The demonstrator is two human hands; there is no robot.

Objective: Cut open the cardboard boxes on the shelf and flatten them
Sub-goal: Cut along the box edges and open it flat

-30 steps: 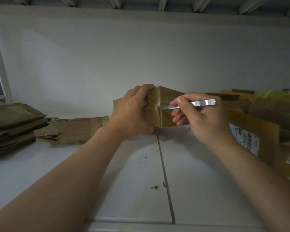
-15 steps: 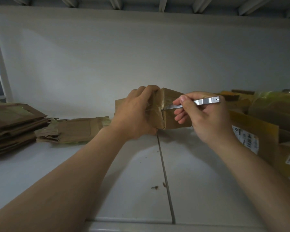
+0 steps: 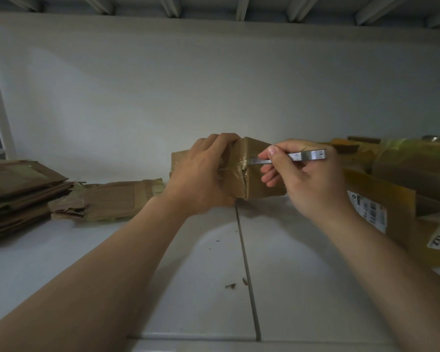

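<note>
Nearest the camera, two bare forearms reach forward over the white metal shelf (image 3: 178, 270). Its two panels meet at a dark seam (image 3: 248, 280) that runs away from the front edge. A few small brown cardboard scraps (image 3: 231, 285) lie just left of that seam. Farther in, the left hand (image 3: 201, 179) grips the left end of a small brown cardboard box wrapped in clear tape (image 3: 262, 191), with its fingers curled over the top. The box sits mid-shelf above the seam, one taped corner edge towards the camera; whether it rests on the shelf or is slightly lifted cannot be told. The right hand (image 3: 310, 181) pinches a slim silver metal knife (image 3: 306, 156) between thumb and forefinger, the other fingers curled beneath. The blade tip touches the taped corner edge. To the left, a flattened brown cardboard piece (image 3: 112, 199) lies flat on the shelf, and beside it at the far left is a stack of flattened brown cardboard (image 3: 18, 194). To the right stand yellow-brown cardboard boxes (image 3: 391, 189), the nearest carrying a white barcode label (image 3: 371, 212). Behind everything rises a plain white back wall (image 3: 214, 85), with pale metal ribs (image 3: 241, 7) crossing overhead.
</note>
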